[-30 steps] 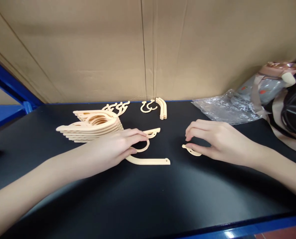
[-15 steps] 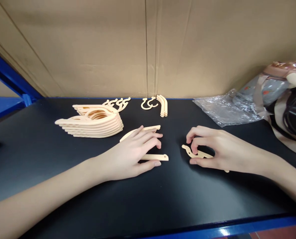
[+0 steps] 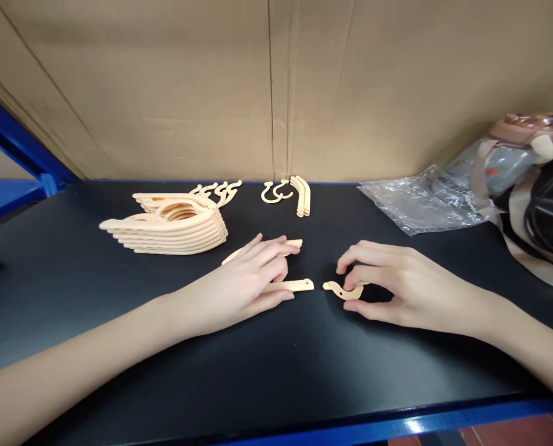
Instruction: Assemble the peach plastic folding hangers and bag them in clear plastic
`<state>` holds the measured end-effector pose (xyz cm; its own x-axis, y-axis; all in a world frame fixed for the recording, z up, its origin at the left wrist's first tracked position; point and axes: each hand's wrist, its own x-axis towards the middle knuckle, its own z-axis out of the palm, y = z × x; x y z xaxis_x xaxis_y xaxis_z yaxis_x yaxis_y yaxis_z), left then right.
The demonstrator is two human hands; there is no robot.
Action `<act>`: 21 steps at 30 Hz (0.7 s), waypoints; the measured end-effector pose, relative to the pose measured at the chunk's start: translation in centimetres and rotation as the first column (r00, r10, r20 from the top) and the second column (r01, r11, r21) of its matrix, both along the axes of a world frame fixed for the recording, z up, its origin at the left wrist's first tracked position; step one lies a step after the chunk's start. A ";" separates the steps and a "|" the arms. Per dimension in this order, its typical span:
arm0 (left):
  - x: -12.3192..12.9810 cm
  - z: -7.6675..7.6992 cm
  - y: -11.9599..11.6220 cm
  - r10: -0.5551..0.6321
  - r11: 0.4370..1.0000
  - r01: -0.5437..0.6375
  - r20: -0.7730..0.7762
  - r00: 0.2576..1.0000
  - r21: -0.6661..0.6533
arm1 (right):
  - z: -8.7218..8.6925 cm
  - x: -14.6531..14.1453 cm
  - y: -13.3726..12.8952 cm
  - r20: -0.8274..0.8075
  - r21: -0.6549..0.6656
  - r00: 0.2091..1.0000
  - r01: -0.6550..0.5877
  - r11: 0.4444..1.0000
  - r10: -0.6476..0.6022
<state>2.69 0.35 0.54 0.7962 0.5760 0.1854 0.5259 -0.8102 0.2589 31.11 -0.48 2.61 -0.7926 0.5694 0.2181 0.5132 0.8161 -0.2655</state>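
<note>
My left hand (image 3: pixel 246 282) rests over two cream plastic arms on the black table. Its thumb and index finger close on the nearer arm (image 3: pixel 297 285), whose holed end points right. The farther arm (image 3: pixel 294 243) lies partly under the other fingers. To the right, my right hand (image 3: pixel 397 282) pinches a cream wavy piece (image 3: pixel 346 290) with a small hole, between thumb and fingertips. The rest of that piece is hidden by the hand. A small gap separates its rounded tip from the holed end of the nearer arm.
A stack of cream hanger parts (image 3: pixel 165 238) is at the back left, with several hooks (image 3: pixel 227 193) behind it. Two hooks (image 3: pixel 271 193) and curved strips (image 3: pixel 303 197) lie at back centre. A clear plastic bag (image 3: pixel 416 201), bottle (image 3: pixel 509 155) and black bag (image 3: pixel 548 210) are right.
My right hand has moved left with the wavy piece, bringing it near the holed arm. My left fingers have curled slightly, and the nearer arm has shifted slightly up and left.
</note>
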 end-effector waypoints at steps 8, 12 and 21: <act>0.1 -0.2 0.2 -0.033 0.974 0.039 -0.033 0.999 0.222 | -0.6 -0.5 -0.4 -0.014 0.090 1.000 -0.012 0.996 0.013; 0.0 -0.3 0.2 -0.026 0.958 0.037 -0.040 0.999 0.286 | -1.0 -0.9 -0.5 0.014 0.202 0.999 -0.043 0.978 0.041; 0.2 -0.3 0.5 -0.012 0.994 0.008 0.039 0.999 0.105 | -1.2 -1.2 -0.5 0.111 0.361 0.993 -0.081 0.929 0.043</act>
<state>2.88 0.83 0.23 0.7927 0.5439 0.2755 0.5087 -0.8391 0.1928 29.89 -1.01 1.45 -0.8520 0.4148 0.3195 0.4671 0.8779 0.1058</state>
